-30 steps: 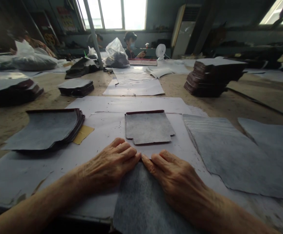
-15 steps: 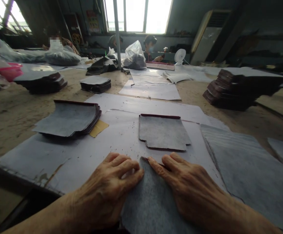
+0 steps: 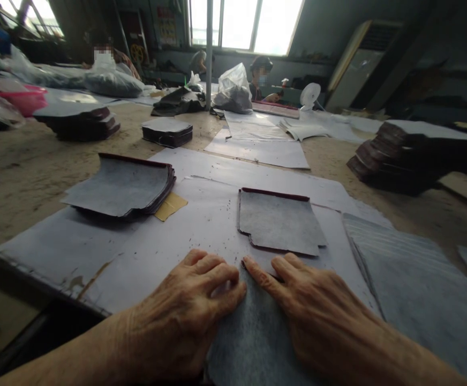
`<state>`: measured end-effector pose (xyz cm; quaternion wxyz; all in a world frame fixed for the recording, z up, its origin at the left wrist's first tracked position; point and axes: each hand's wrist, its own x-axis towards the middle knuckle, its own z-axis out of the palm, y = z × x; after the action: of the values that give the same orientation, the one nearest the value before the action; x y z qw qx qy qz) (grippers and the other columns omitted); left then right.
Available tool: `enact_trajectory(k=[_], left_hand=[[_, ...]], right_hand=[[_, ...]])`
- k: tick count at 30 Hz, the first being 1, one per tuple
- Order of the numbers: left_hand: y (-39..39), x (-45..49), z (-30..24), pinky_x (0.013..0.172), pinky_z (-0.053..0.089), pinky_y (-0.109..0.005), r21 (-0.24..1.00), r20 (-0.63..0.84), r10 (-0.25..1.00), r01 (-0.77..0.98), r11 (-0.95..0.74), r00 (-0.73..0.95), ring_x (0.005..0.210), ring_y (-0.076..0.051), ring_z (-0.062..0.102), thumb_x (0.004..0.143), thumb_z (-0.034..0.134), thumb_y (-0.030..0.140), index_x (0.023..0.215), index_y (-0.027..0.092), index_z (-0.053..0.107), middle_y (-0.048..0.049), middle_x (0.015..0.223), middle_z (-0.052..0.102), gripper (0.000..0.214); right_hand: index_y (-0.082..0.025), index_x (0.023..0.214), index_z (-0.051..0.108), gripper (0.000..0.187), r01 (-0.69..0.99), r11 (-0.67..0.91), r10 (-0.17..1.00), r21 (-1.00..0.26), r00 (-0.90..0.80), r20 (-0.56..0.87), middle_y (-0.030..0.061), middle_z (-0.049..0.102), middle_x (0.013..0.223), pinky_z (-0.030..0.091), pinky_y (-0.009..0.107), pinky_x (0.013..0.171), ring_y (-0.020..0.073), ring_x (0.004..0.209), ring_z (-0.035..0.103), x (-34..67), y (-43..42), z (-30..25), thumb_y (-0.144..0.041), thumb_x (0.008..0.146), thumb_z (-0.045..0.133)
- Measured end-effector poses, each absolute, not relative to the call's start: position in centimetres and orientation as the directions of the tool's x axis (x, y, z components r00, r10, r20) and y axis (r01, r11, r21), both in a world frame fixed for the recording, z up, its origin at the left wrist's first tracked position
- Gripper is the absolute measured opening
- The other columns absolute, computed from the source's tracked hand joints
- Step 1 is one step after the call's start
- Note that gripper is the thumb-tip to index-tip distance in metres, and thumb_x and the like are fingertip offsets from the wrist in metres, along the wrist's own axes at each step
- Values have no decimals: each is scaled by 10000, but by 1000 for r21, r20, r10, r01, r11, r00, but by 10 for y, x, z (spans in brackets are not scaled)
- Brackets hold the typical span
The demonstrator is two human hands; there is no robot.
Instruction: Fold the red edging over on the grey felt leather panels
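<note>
My left hand (image 3: 185, 316) and my right hand (image 3: 317, 316) lie side by side on a grey felt-like sheet (image 3: 253, 343) at the near edge of the table. The left fingers are curled at the sheet's far edge. The right hand lies flatter, its forefinger stretched toward the sheet's far corner. Just beyond the fingers a cut grey piece with a dark red edge (image 3: 279, 222) rests on white paper (image 3: 201, 225).
A stack of cut pieces (image 3: 123, 185) and a yellow scrap (image 3: 170, 206) lie to the left. Large grey sheets (image 3: 414, 279) lie at right. Taller stacks (image 3: 414, 155) (image 3: 78, 120) (image 3: 167, 131) stand further back. People work at the far end by a pole (image 3: 209, 53) and plastic bags (image 3: 233, 88).
The view has swung left and slightly nearer. My left fingers have curled at the sheet's far edge. Both hands stay on the near sheet.
</note>
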<state>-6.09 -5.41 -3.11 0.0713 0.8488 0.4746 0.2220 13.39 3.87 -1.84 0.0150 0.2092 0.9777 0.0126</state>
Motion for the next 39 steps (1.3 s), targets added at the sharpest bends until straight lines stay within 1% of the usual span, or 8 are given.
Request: enact_trajectory(k=[4,10,13,17,23,28,32,39], left_hand=[[-54,-61,-32,862,354,-392,322,302,835,776,-543,459,931,-209,465,705,508,144,1131,136,497,-83,1052,541,426],[-54,-59,-30,838,360,-397,310,303,835,781,-542,459,924,-207,478,697,479,107,1085,147,518,-84,1080,542,393],[-55,-59,-29,813,373,-400,288,317,836,795,-534,447,901,-208,485,726,452,100,1073,156,530,-83,1039,549,360],[-56,-58,-29,791,390,-398,273,326,843,811,-517,428,871,-206,488,753,442,98,1082,167,543,-87,1008,542,350],[-57,-60,-33,797,426,-387,294,369,836,802,-520,407,925,-199,484,756,441,50,1116,208,538,-85,1100,478,406],[-53,-72,-31,864,445,-323,493,424,874,749,-443,238,1035,-173,490,847,463,153,1156,264,513,-57,1155,462,331],[-41,-62,-25,891,405,-369,347,446,849,820,-455,282,1084,-206,475,861,496,239,1249,228,431,-81,1204,499,393],[-17,-16,-22,640,342,-312,191,502,740,777,-600,448,611,-144,523,861,404,152,829,184,597,-3,652,596,199]], right_hand=[[-221,1360,298,788,405,910,409,87,-912,-22,99,535,1059,470,345,690,226,908,520,134,33,-19,-14,604,376],[-337,1357,289,830,433,900,436,58,-896,-84,53,530,861,428,289,547,161,626,529,129,39,-9,-37,590,397],[-360,1312,374,706,475,867,471,-151,-880,-61,29,543,842,437,266,578,132,621,535,137,51,-2,-40,683,362],[-217,1112,581,433,562,717,656,-412,-744,127,38,583,869,458,255,676,122,720,561,161,58,-3,-87,812,297],[-183,876,626,168,647,712,698,-272,-692,184,52,590,867,444,370,749,216,868,536,180,36,-18,-184,810,472],[-182,781,604,88,688,617,770,-383,-628,111,34,575,840,424,312,722,183,841,525,175,34,-16,-113,756,554],[-179,704,602,107,661,631,764,-405,-620,178,37,562,810,400,295,706,180,826,506,172,32,-9,-82,732,567],[-179,737,599,88,537,760,648,-366,-673,356,18,596,757,371,281,689,159,747,512,170,23,-5,-105,744,552]])
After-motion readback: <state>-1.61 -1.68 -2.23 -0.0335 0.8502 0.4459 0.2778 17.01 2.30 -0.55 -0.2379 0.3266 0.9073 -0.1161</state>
